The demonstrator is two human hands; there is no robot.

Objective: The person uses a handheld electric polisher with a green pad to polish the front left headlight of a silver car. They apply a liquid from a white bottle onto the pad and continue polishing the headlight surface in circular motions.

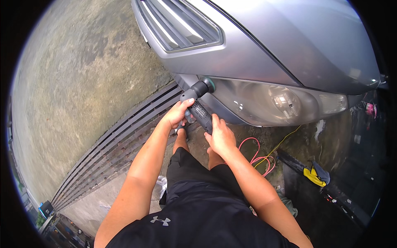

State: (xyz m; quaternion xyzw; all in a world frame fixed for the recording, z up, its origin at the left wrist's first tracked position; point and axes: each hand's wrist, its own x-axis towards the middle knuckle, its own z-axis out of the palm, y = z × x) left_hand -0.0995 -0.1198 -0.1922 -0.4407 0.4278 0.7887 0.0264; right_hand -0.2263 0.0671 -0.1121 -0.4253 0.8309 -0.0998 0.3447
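A dark handheld power polisher [200,112] is held in front of the silver car's headlight [257,102]. Its round pad [211,84], edged in green, is at the headlight's inner corner, beside the grille, and seems to touch the lens. My left hand [179,113] grips the tool near its head, thumb on top. Around the rear of the body is my right hand [222,135]. Below the left fingers a small clear object [189,117] shows, partly hidden. The lens looks hazy, with a few white spots [238,105] on it.
Under the bumper and my feet runs a slatted metal drain grate [124,127]. A pink-red hose [269,169] and a yellow cord [287,136] lie looped on the floor to the right. Farther right, a yellow-and-grey cloth [314,177] hangs over a dark edge.
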